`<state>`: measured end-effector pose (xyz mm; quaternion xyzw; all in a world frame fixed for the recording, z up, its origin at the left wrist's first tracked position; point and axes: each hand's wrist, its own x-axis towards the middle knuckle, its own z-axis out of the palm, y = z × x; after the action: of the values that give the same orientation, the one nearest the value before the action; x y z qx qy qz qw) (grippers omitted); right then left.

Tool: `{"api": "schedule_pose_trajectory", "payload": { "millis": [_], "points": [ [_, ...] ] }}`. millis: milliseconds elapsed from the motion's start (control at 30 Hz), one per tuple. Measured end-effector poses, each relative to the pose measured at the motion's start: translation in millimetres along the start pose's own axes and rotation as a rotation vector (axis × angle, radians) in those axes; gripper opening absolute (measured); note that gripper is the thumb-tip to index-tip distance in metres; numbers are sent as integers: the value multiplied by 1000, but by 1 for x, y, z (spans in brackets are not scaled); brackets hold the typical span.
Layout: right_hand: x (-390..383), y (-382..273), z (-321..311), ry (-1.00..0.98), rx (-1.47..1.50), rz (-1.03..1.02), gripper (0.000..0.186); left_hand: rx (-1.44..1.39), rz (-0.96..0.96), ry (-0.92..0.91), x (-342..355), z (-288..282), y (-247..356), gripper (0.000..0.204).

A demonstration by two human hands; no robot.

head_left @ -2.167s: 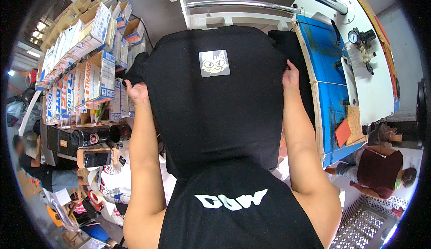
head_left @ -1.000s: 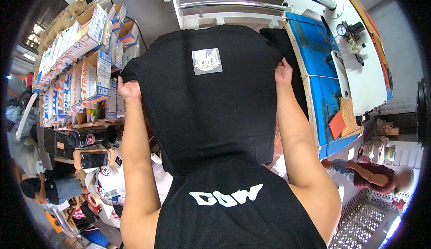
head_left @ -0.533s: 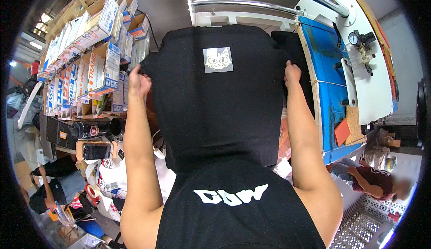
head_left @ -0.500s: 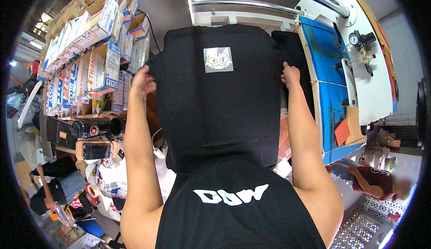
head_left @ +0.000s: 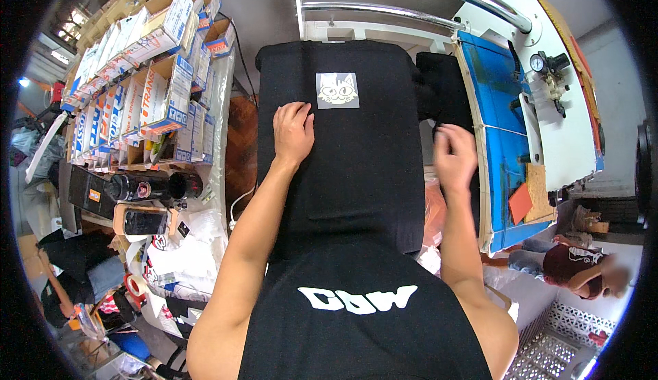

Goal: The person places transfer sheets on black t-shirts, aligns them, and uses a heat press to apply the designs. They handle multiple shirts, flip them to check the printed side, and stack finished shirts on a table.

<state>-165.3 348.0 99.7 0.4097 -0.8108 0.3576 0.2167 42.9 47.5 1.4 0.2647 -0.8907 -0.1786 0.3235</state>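
Left hand [head_left: 294, 135] moved onto black shirt [head_left: 346, 167] mid-frame, loosely open, right hand [head_left: 454, 154] blurred, grip unclear, shirt laid fairly smooth.

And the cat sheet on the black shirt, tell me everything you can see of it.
The cat sheet is a nearly square piece of what looks like greyish clear film, bearing a cream cat face with two pointed ears and large eyes. It lies flat and straight on the black shirt, toward the far end and about midway across. The left hand is beside its near left corner, apparently just short of it; only the shirt seems to touch it.
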Motion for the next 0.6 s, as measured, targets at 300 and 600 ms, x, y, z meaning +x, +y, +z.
{"api": "schedule_pose_trajectory", "payload": {
  "millis": [300,600],
  "points": [
    [-22,118,-243,385,-676,476,36,218,-42,-105,-8,2,7,30],
    [-36,183,-260,23,-737,490,57,230,-58,-93,-12,6,7,31]
  ]
}}
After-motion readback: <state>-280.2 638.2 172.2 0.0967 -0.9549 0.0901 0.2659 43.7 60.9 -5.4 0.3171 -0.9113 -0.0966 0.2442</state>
